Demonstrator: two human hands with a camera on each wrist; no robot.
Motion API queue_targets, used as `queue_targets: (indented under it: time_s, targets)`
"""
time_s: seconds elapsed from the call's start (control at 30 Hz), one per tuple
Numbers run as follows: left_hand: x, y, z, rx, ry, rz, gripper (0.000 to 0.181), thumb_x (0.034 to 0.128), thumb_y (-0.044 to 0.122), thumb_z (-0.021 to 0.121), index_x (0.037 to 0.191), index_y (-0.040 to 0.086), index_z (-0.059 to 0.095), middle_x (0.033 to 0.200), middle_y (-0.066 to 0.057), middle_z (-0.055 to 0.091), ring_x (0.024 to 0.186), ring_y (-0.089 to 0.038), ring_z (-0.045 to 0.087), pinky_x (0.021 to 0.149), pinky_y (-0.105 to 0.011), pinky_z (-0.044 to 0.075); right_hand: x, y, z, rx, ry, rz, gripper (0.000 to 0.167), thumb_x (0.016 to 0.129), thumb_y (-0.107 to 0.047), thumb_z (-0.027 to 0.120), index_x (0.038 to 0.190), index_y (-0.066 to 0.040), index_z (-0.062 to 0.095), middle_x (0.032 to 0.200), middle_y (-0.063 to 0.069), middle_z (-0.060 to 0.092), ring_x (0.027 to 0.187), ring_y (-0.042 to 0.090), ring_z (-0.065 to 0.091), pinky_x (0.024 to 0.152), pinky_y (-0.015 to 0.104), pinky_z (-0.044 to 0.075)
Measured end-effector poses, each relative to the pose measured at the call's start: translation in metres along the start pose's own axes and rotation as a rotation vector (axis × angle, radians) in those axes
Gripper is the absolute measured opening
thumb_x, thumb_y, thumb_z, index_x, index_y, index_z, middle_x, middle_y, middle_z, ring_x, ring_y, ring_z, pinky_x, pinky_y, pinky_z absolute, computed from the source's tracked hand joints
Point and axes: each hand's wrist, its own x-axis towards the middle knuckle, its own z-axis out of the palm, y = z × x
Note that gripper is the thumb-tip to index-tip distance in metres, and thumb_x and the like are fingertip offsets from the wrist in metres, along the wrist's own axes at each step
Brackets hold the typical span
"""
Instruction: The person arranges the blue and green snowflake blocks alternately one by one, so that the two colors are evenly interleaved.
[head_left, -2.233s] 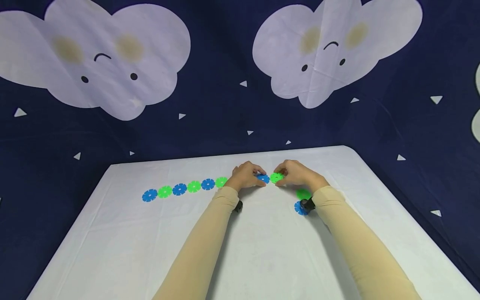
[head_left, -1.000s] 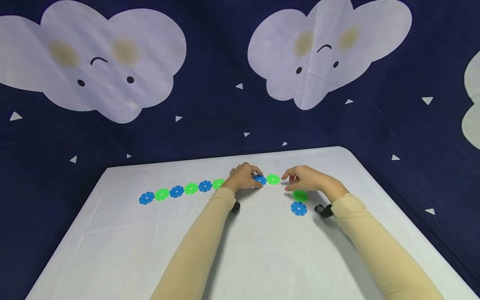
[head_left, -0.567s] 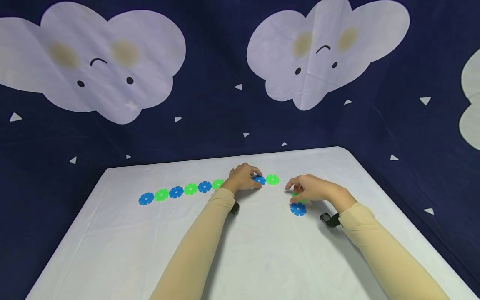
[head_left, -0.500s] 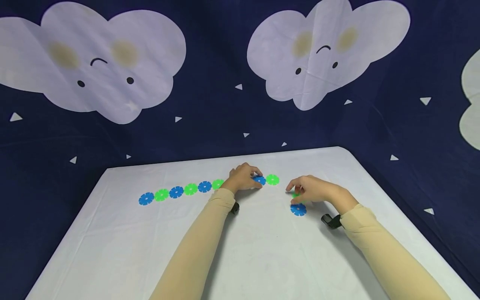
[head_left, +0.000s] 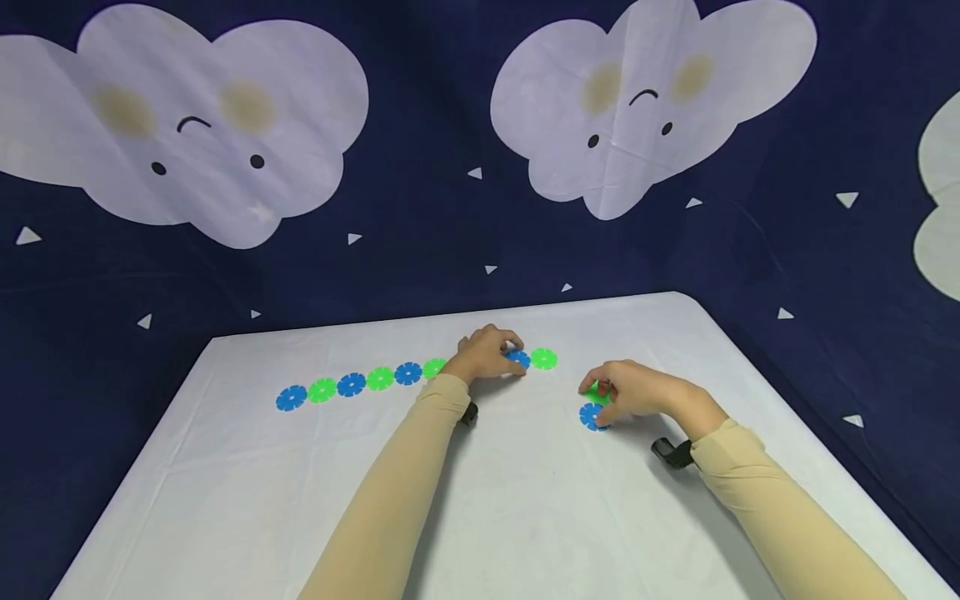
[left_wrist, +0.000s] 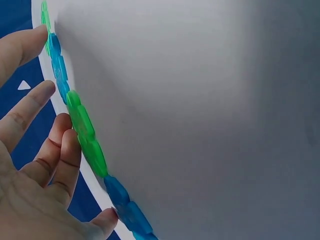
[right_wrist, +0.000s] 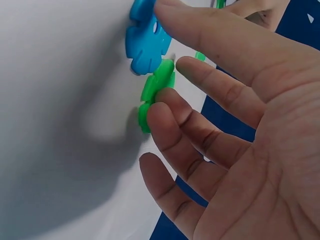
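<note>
A row of slotted snowflake discs, alternating blue and green, lies flat on the table. My left hand (head_left: 483, 354) covers part of the row, thumb and index finger at opposite edges of a blue snowflake disc (head_left: 519, 359). In the left wrist view, a green snowflake disc (left_wrist: 87, 135) lies beside the other fingers. A green snowflake disc (head_left: 544, 358) ends the row at the right. My right hand (head_left: 637, 390) reaches over a loose green disc (head_left: 597, 395) and a blue disc (head_left: 590, 416). In the right wrist view, the thumb touches the blue disc (right_wrist: 145, 42); the fingers curve loosely.
The white table (head_left: 525, 500) has its far edge against a dark blue cloth (head_left: 420, 275) printed with clouds. The row's left end is a blue disc (head_left: 291, 398). A small black device (head_left: 671, 452) is worn at the right wrist.
My right hand has let go of the green disc at the row's end and moved right and nearer, over the two loose discs. The left hand keeps its place on the row.
</note>
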Motion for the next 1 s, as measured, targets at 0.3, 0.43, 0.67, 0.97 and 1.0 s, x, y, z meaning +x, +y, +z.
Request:
queue_targets:
  time_s: [0.3, 0.43, 0.67, 0.97, 1.0]
  targets:
    - [0.006, 0.009, 0.004, -0.020, 0.005, 0.027, 0.052, 0.0896, 0.041, 0.086, 0.137, 0.023, 0.074, 0.126, -0.007, 0.068, 0.121, -0.025, 0.061, 0.122, -0.068, 0.034, -0.001, 0.003, 0.004, 0.015, 0.006, 0.002, 0.050, 0.080, -0.019, 0.095, 0.126, -0.011, 0.077, 0.103, 0.004, 0.067, 0.080, 0.014, 0.054, 0.075, 0.030, 0.046]
    - [0.008, 0.013, 0.006, -0.012, 0.003, 0.035, 0.053, 0.0902, 0.041, 0.086, 0.138, 0.023, 0.073, 0.127, -0.006, 0.067, 0.123, -0.025, 0.061, 0.125, -0.074, 0.027, -0.002, 0.003, 0.004, 0.011, 0.014, 0.011, 0.051, 0.080, -0.019, 0.095, 0.127, -0.010, 0.076, 0.102, 0.004, 0.067, 0.080, 0.014, 0.054, 0.075, 0.029, 0.046]
    - [0.013, 0.018, 0.011, -0.001, -0.006, 0.035, 0.054, 0.0917, 0.042, 0.086, 0.141, 0.024, 0.072, 0.125, -0.005, 0.066, 0.122, -0.024, 0.060, 0.125, -0.079, 0.022, -0.004, 0.004, 0.003, -0.007, 0.025, 0.025, 0.051, 0.081, -0.021, 0.095, 0.127, -0.008, 0.076, 0.101, 0.003, 0.068, 0.085, 0.015, 0.054, 0.077, 0.029, 0.047]
    - [0.015, 0.025, 0.014, 0.005, 0.000, 0.039, 0.053, 0.0918, 0.044, 0.085, 0.139, 0.024, 0.073, 0.127, -0.005, 0.068, 0.124, -0.025, 0.061, 0.125, -0.080, 0.020, -0.008, 0.004, 0.002, -0.045, 0.042, 0.024, 0.053, 0.080, -0.026, 0.096, 0.126, -0.008, 0.077, 0.100, 0.004, 0.067, 0.090, 0.016, 0.056, 0.083, 0.033, 0.049]
    - [0.015, 0.025, 0.014, 0.006, 0.001, 0.037, 0.053, 0.0918, 0.045, 0.085, 0.139, 0.024, 0.073, 0.127, -0.005, 0.068, 0.125, -0.025, 0.061, 0.125, -0.080, 0.020, -0.009, 0.004, 0.002, -0.040, 0.042, 0.024, 0.054, 0.079, -0.027, 0.096, 0.126, -0.008, 0.077, 0.102, 0.003, 0.068, 0.091, 0.017, 0.057, 0.084, 0.034, 0.050]
